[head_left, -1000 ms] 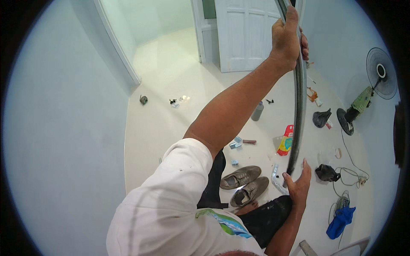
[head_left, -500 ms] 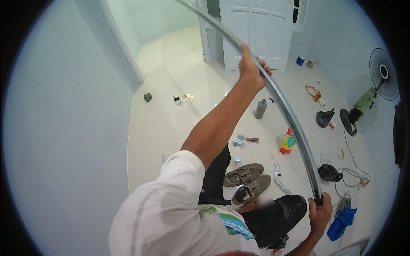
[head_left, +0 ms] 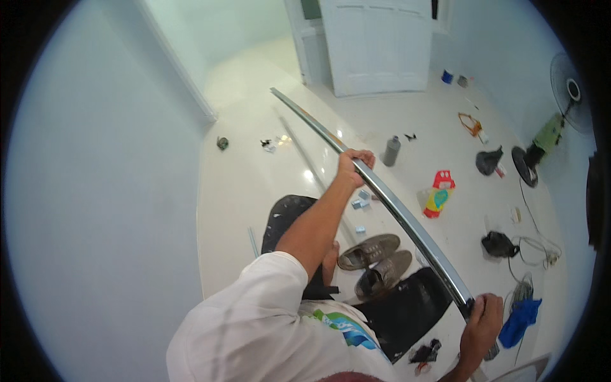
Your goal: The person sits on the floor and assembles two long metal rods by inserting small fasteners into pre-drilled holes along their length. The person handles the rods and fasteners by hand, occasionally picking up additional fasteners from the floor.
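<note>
A long, shiny metal rail [head_left: 414, 228] slants across the view above the floor, its far end toward the doorway and a black piece at its near right end. Around the rail's middle, my left hand [head_left: 356, 165] is closed, gripping it with the arm stretched forward. At the near end, my right hand [head_left: 482, 328] is wrapped on the rail by the black piece; some fingers are hidden. Below the rail stands a pair of worn brown shoes [head_left: 370, 251], between my bent legs. Small metal brackets [head_left: 361, 202] lie on the floor beyond the shoes.
A grey bottle [head_left: 392, 151] and a red-and-yellow packet [head_left: 439, 195] are beyond the rail. At right are a standing fan [head_left: 546, 137], black bags [head_left: 499, 244], a blue cloth [head_left: 520, 323] and coiled cable. A white door [head_left: 377, 51] stands ahead; a wall [head_left: 108, 191] runs along the left.
The rail's far end has come down toward the floor and into view. My left hand has lowered and drawn nearer; my right hand has moved slightly down, and both still hold the rail.
</note>
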`<action>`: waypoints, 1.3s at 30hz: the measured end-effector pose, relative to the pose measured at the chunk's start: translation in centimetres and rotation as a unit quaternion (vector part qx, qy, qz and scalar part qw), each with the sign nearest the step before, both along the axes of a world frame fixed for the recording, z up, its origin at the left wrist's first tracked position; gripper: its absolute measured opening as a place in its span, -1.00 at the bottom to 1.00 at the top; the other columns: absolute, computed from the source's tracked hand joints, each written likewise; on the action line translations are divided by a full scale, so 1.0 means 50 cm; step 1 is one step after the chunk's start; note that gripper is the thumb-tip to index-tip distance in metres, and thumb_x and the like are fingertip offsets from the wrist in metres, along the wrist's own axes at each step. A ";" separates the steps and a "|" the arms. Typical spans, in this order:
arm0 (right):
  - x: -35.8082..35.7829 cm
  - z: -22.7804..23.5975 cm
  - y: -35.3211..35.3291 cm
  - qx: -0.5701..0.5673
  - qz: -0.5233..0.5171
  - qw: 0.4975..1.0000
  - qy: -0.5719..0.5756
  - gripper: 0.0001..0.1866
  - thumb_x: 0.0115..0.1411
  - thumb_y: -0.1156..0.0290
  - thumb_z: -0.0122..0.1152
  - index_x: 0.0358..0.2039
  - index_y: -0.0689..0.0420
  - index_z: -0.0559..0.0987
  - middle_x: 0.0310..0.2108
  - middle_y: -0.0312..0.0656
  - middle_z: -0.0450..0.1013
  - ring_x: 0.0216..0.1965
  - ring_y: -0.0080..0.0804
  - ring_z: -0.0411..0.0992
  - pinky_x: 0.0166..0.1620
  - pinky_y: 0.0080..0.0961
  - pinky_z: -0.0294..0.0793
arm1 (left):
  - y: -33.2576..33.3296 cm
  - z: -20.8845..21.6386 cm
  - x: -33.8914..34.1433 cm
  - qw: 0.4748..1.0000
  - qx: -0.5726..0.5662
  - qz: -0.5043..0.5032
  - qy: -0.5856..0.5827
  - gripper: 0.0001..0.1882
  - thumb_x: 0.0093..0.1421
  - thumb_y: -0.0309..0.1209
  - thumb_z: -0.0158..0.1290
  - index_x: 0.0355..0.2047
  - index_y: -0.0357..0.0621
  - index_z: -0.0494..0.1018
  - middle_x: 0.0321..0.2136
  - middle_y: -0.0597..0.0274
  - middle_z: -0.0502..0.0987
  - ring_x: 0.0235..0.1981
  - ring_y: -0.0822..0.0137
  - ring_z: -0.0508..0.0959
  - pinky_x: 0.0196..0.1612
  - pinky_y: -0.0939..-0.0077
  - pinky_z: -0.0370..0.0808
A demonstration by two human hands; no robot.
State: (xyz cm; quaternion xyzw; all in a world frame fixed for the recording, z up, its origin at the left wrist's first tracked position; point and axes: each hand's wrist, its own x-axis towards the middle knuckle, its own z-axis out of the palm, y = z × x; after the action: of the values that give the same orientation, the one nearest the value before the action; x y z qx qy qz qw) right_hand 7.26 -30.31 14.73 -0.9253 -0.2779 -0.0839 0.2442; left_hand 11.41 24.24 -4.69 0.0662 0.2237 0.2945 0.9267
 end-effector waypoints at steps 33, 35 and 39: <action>-0.008 0.121 -0.282 0.377 -0.370 0.836 -0.149 -0.80 0.51 0.46 0.20 0.03 0.14 0.71 -0.19 -0.31 0.65 -0.44 -0.81 0.29 -0.44 -0.73 0.25 | 0.180 -0.252 -0.034 0.926 0.158 -0.064 0.336 -0.64 0.21 -0.42 0.08 -0.02 -0.26 0.32 -0.09 -0.11 0.50 -0.05 -0.03 0.61 0.16 -0.02 0.63; -0.024 0.118 -0.351 0.340 -0.408 0.837 -0.133 -0.79 0.49 0.47 0.20 0.04 0.17 0.71 -0.19 -0.30 0.65 -0.40 -0.69 0.39 -0.34 -0.66 0.40 | 0.163 -0.226 -0.019 0.815 0.283 -0.085 0.498 -0.38 0.22 -0.25 0.19 0.20 -0.40 0.39 0.12 -0.22 0.51 0.16 -0.10 0.56 0.30 -0.21 0.53; -0.034 -0.022 -0.425 0.265 -0.404 0.875 -0.024 -0.78 0.45 0.46 0.28 0.02 0.27 0.68 -0.16 -0.22 0.66 -0.16 -0.50 0.56 -0.07 -0.52 0.55 | 0.121 -0.137 -0.035 0.354 0.668 -0.147 0.638 -0.03 0.16 0.14 0.33 0.41 -0.32 0.45 0.36 -0.34 0.46 0.39 -0.27 0.41 0.43 -0.15 0.39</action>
State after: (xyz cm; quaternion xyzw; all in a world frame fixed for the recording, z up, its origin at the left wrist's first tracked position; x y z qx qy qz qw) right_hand 5.54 -51.54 13.63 -0.8553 0.1470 -0.2682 0.4183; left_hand 9.67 30.28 -11.56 0.8632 0.4638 0.0754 0.1843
